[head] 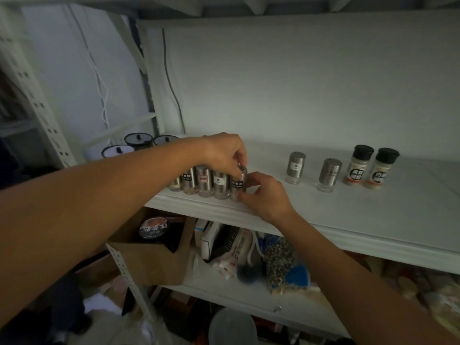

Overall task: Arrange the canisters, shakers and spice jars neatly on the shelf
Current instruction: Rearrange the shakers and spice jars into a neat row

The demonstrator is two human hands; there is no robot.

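A white shelf against a plain wall, in dim light: shakers being lined up at its front edge.

The left hand pinches the cap of the end shaker, while the right hand presses its fingertips to that shaker's base; each grip is closed on it. It stands touching a row of four shakers near the front lip. Two loose shakers and two spice jars wait well apart to the right; three canisters sit behind, left. A hard nudge sideways could, I judge, topple the tight row or tip a shaker over the lip.
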